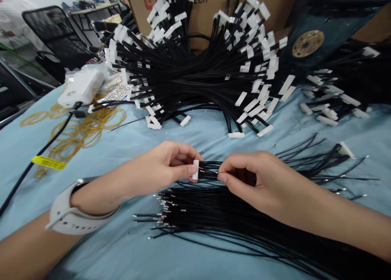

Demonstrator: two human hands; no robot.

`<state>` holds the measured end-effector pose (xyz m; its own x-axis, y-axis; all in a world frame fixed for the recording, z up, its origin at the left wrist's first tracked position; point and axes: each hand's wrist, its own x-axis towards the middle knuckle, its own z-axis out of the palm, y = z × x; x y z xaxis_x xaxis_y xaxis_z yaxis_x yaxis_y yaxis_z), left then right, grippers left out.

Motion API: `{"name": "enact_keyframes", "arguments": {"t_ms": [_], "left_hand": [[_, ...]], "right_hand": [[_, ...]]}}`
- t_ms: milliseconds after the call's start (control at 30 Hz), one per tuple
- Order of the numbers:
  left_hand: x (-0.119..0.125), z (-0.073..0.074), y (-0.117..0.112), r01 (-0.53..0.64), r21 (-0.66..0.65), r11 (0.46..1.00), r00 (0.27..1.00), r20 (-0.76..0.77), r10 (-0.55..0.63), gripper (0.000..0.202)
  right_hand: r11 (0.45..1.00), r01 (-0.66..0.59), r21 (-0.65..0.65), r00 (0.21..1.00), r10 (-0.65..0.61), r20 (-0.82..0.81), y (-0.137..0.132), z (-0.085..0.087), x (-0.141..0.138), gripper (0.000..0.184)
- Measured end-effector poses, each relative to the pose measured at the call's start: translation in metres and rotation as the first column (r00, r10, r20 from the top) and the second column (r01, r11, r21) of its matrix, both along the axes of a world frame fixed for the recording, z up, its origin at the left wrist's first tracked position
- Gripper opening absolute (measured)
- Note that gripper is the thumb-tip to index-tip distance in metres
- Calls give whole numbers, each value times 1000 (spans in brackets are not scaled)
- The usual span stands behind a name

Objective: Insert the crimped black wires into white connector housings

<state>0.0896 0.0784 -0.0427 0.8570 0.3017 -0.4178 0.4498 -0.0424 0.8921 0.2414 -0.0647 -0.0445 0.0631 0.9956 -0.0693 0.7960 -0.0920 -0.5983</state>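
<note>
A small white plastic connector with a row of slots (196, 170) is held just above a pale blue cloth (116, 251). The person's left hand (166, 166) grips it between thumb and fingers, seemingly to steady it and leave its wire side facing the other hand. Thin black wires (209, 164) run from that side. Just right of the connector, the person's right hand (253, 176) is closed in a fingertip pinch, apparently on a single black wire with a shiny metal tip (215, 172); gripping so near the tip probably gives finer control.

Directly below the connector lies a thick spread of loose black wires (220, 206), metal ends gathered on the left, perhaps so that single wires are easy to pick out. Beyond the connector rises a large heap of black wires with white connectors at their ends (195, 74), backed by a brown cardboard box (259, 11). Up and left of the connector are tangled yellow rubber bands (82, 133) and a white, rounded box-shaped device (80, 88).
</note>
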Motion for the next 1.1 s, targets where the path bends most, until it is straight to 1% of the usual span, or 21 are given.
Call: {"name": "enact_keyframes", "arguments": {"t_ms": [133, 400, 533, 633, 800, 1000, 1100], "left_hand": [[-1, 1, -1, -29, 8, 1000, 1000, -3, 29, 8], [1, 4, -2, -25, -20, 999, 999, -26, 25, 9], [2, 5, -2, -25, -30, 999, 999, -44, 23, 8], [2, 5, -3, -42, -44, 998, 998, -53, 40, 6], [3, 4, -2, -23, -30, 999, 998, -52, 22, 5], [2, 3, -2, -9, -7, 1000, 999, -34, 9, 7], [2, 4, -4, -30, 15, 999, 999, -43, 31, 7]], "right_hand": [[1000, -17, -11, 1000, 17, -2, 2, -1, -1, 24], [1000, -21, -23, 1000, 21, -11, 2, -2, 0, 25], [999, -14, -40, 1000, 13, -5, 0, 0, 1, 28], [999, 9, -39, 1000, -10, -17, 1, -3, 0, 27], [1000, 26, -10, 998, -27, -60, 1, -7, 0, 23], [998, 21, 51, 999, -19, -47, 3, -6, -3, 23], [998, 17, 69, 999, -15, -38, 3, -6, -4, 23]]}}
